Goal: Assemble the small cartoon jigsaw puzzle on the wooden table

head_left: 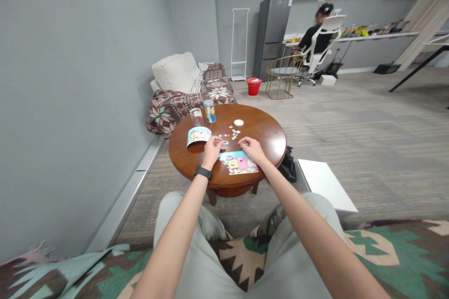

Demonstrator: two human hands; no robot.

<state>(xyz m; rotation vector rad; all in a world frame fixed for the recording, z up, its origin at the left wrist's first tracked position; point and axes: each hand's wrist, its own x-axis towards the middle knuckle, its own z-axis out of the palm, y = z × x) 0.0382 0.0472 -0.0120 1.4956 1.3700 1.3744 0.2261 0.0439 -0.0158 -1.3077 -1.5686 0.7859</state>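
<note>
A black band [203, 172] circles the left wrist [207, 164]; forearms [185, 219] are bare, trousers [210, 261] loose and pale grey-green.

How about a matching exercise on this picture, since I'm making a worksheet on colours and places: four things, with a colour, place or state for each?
1. Jigsaw
2. Wristband
3. Canister
4. Bin

A. Red, on the floor
B. Blue and yellow, standing upright
C. Lying flat at the near side of the table
D. Black, around the left wrist

Pairs: 1-C, 2-D, 3-B, 4-A
</note>
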